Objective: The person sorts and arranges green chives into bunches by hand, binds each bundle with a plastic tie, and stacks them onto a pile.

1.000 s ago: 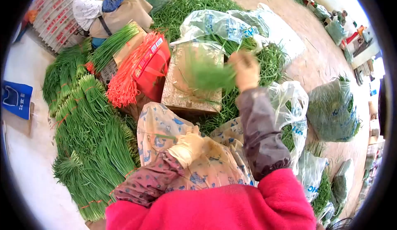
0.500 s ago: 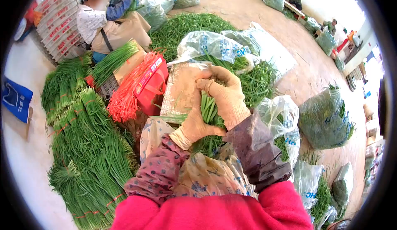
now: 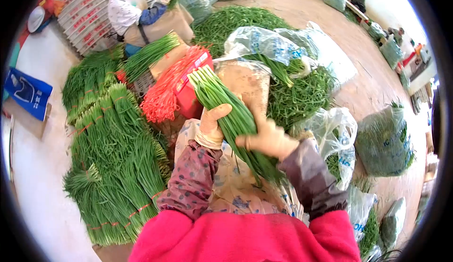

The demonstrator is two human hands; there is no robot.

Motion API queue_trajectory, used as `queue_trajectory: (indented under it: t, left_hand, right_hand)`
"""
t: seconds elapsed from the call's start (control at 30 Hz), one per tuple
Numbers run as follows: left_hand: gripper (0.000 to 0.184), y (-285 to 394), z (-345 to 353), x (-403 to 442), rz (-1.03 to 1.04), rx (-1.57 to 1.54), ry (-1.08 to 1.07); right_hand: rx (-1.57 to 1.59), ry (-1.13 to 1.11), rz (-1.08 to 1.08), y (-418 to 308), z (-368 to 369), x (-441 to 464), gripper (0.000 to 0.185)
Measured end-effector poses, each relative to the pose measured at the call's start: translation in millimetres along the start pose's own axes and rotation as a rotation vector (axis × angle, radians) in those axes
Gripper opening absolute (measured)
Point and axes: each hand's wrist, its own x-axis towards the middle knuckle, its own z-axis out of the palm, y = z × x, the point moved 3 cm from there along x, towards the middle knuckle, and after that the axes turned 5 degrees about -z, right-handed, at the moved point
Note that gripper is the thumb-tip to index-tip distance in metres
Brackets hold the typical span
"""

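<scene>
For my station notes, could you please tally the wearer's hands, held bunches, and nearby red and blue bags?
Hands: 2 (left hand, right hand)
Held bunches: 1 (green bunch)
Red bags: 1, beside the box
Blue bags: 1, far left
Total: 5

Pink top [image 3: 245, 238], dotted left oversleeve [image 3: 191, 179], plain right oversleeve [image 3: 312, 177].

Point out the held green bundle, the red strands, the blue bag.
Green bundle [image 3: 228, 105]: head view, mid-stalks.
Red strands [image 3: 165, 90]: head view, middle of the heap.
Blue bag [image 3: 29, 93]: head view, printed face.
</scene>
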Motion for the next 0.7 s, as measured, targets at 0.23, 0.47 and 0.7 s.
queue_trajectory:
  t: [0.23,0.47,0.7]
  left_hand:
    - [0.040,8,-45,-9,-0.088,0.144,0.049]
    - [0.038,-25,4,5,0.093,-0.057,0.088]
    - [0.053,-33,-18,3,0.252,0.399,0.163]
  right_hand:
    - [-0.252,-0.104,0.202,103,-38,-25,0.095]
    - [-0.078,0.079,-0.068,23,1,6,0.124]
    - [0.538,0.154,-0.124,72,51,26,0.090]
